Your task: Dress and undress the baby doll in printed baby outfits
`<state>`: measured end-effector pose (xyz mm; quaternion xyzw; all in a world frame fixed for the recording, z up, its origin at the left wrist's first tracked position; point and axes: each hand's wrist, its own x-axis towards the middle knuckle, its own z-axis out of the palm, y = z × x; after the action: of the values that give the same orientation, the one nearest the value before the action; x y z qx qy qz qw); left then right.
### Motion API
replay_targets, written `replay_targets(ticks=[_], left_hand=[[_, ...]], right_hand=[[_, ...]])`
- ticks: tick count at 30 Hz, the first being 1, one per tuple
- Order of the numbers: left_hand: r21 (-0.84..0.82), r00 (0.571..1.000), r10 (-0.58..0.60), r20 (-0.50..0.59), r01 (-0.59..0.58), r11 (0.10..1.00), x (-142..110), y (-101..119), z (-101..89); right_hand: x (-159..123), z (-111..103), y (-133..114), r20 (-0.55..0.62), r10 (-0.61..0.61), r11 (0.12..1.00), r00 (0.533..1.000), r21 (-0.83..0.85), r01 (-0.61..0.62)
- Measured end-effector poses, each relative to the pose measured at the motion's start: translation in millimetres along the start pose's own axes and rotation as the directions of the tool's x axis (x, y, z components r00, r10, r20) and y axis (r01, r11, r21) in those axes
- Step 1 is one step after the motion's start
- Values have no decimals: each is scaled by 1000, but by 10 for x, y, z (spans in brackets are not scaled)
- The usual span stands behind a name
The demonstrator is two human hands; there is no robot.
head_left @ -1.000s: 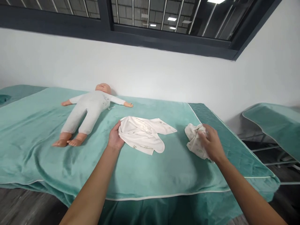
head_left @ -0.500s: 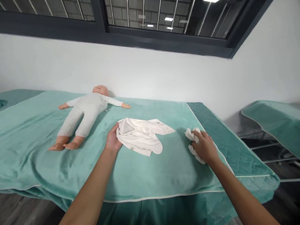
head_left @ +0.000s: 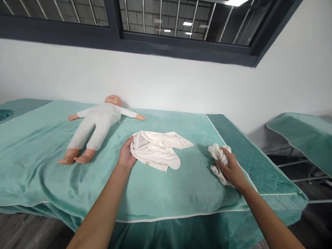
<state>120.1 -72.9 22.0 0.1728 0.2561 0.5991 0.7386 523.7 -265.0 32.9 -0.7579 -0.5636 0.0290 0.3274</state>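
Observation:
My left hand (head_left: 127,153) grips the left edge of a white cloth (head_left: 158,148) with small printed motifs, its fingers hidden beneath the fabric. This cloth, partly folded, lies on the green bed cover (head_left: 171,197), one pointed end and one rounded end facing right. Over at the right, my right hand (head_left: 231,169) is closed on a second white cloth (head_left: 219,155), crumpled into a loose bundle against the bed. A baby doll (head_left: 97,121) in a white long-sleeved suit lies on its back to the left, arms spread and feet bare.
Behind the bed rises a white wall (head_left: 168,83) below a dark-framed barred window (head_left: 186,45). A darker green quilted mattress (head_left: 264,169) shows along the right side. Farther right stands another green-covered bed (head_left: 306,135) on a metal frame.
My right hand has lowered slightly, and the cloth in it has bunched up more. My left hand and its cloth have stayed nearly still. The camera view has shifted a little.

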Motion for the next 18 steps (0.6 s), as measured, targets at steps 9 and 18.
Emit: replay_targets(ticks=[9, 18], left_hand=[[407, 999, -16, 42, -3, 913, -129, 186, 242], [774, 841, -135, 525, -404, 488, -731, 796, 1408]], right_hand=[[136, -267, -152, 33, 94, 995, 995, -35, -93], [400, -203, -2077, 103, -311, 903, 945, 341, 260]])
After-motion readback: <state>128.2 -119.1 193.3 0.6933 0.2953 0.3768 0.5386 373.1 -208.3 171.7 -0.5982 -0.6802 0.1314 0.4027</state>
